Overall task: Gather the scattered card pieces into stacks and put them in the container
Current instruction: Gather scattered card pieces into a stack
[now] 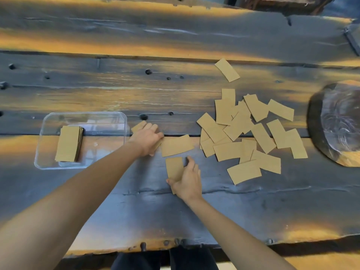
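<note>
one clear container (124,123) holds one card stack (68,144). the left hand (147,138) curls over a card (138,126) beside it; the right hand (188,179) pinches another card (174,168). one loose piece (177,145) lies between them, roughly twenty scattered pieces (251,131) to the right.

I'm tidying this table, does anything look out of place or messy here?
Yes. One card piece lies alone, apart from the loose overlapping pile. The stack in the clear container is neat. Nothing looks damaged.
</note>
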`<action>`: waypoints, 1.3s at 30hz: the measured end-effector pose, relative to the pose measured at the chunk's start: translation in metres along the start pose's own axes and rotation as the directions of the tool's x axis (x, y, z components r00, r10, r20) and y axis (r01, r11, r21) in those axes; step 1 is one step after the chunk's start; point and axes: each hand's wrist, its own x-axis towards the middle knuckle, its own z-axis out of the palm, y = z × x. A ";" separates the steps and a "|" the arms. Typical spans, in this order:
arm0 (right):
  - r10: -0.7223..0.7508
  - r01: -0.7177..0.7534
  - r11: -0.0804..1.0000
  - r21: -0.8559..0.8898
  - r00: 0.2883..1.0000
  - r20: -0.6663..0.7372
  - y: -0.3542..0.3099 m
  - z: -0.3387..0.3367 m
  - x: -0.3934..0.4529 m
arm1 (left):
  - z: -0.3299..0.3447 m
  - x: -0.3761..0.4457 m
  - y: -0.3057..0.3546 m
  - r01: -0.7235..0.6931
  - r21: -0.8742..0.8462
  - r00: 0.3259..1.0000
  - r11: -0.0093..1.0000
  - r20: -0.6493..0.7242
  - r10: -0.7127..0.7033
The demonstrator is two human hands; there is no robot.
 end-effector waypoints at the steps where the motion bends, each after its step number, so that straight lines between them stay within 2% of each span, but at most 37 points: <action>1: 0.025 -0.026 0.999 0.031 1.000 0.016 0.000 0.000 0.001 | -0.003 0.000 0.000 -0.006 0.013 1.000 1.000 -0.020 0.006; 4: 0.069 -0.075 0.992 0.104 0.996 0.057 0.003 -0.008 0.004 | -0.011 -0.002 0.001 -0.001 -0.033 1.000 0.999 -0.014 0.000; 7: 0.097 -0.117 0.953 0.280 0.992 0.082 0.017 -0.014 0.009 | -0.016 -0.003 0.004 0.076 -0.250 0.996 0.965 -0.021 -0.084; 10: 0.138 -0.194 0.821 0.536 0.980 0.144 0.031 -0.025 0.014 | -0.019 0.002 0.016 0.151 -0.472 0.983 0.869 -0.024 -0.183; 14: 0.195 -0.247 0.661 0.709 0.968 0.155 0.040 -0.046 0.020 | -0.010 0.013 0.036 0.164 -0.533 0.981 0.830 0.003 -0.192; 19: 0.230 -0.252 0.587 0.769 0.963 0.140 0.046 -0.059 0.026 | -0.004 0.014 0.041 0.180 -0.517 0.984 0.837 0.090 -0.156; 24: 0.202 -0.269 0.594 0.758 0.962 0.183 0.035 -0.056 0.032 | 0.000 0.011 0.040 0.286 -0.526 0.958 0.801 0.143 -0.248; 30: 0.163 -0.272 0.654 0.706 0.962 0.220 0.023 -0.045 0.039 | -0.003 0.012 0.051 0.338 -0.518 0.941 0.786 0.195 -0.276; 35: 0.136 -0.267 0.685 0.678 0.961 0.240 0.019 -0.043 0.035 | 0.002 -0.004 0.064 0.364 -0.736 0.929 0.571 0.246 -0.275; 39: 0.111 -0.237 0.706 0.667 0.968 0.226 0.016 -0.039 0.033 | 0.007 -0.020 0.073 0.417 -0.847 0.903 0.331 0.345 -0.255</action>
